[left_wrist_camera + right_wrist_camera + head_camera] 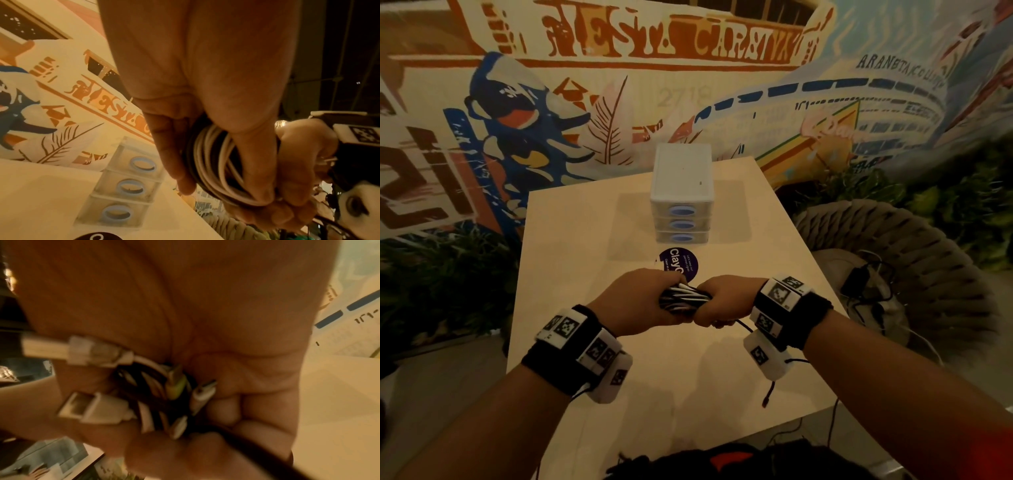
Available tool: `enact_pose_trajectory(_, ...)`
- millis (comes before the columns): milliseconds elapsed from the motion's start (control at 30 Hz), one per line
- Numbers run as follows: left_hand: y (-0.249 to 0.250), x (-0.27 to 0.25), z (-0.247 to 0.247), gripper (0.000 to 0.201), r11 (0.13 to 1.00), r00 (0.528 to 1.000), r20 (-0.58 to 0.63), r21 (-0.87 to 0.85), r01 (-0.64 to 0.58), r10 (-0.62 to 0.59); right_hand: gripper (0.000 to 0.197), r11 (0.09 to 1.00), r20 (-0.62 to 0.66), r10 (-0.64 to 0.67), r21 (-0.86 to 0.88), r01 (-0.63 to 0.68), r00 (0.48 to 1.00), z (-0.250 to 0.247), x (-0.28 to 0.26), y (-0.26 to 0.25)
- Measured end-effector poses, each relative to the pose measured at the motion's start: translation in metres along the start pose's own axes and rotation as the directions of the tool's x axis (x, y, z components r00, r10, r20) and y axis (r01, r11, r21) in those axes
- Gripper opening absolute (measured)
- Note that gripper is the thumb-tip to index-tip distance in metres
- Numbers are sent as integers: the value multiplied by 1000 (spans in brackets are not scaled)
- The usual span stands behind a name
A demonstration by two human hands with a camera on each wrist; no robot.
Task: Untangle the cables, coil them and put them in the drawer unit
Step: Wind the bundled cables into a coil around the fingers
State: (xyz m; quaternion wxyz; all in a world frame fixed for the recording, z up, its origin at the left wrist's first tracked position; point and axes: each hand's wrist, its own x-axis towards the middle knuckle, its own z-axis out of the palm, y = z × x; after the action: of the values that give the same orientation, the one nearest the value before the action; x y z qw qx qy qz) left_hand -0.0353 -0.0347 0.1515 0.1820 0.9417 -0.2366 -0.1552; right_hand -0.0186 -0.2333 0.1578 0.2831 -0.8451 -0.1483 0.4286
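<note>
A bundle of black and white cables (pixel 683 298) is held above the table between both hands. My left hand (pixel 643 298) grips its left end, fingers curled round the coils (pixel 213 165). My right hand (pixel 722 301) grips the right end, where several white plugs (pixel 96 408) and a green-tipped plug (pixel 176 386) stick out of the fist. A black cable (pixel 743 323) trails from the right hand toward the wrist. The white three-drawer unit (pixel 682 195) with blue oval handles stands at the table's far middle, all drawers closed (pixel 123 188).
A round purple sticker (pixel 681 265) lies on the light table (pixel 585 274) between the hands and the drawer unit. A woven chair (pixel 893 274) with a black adapter and cords stands to the right. A painted wall rises behind.
</note>
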Motion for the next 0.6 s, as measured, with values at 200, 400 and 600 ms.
enact_pose_trajectory(200, -12, -10, 2, 89, 892, 986, -158, -450, -32, -45, 12, 977, -38, -123, 174, 127, 992, -7, -9, 8)
enact_pose_trajectory(400, -11, -7, -8, 81, 708, 995, -96, -702, -78, 15, 20, 635, -162, -360, 679, 368, 919, -9, -15, 1)
enact_pose_trajectory(600, 21, 3, -20, 71, 431, 970, -179, -872, -234, 165, 36, 552, -101, -448, 751, 363, 889, -3, -14, -18)
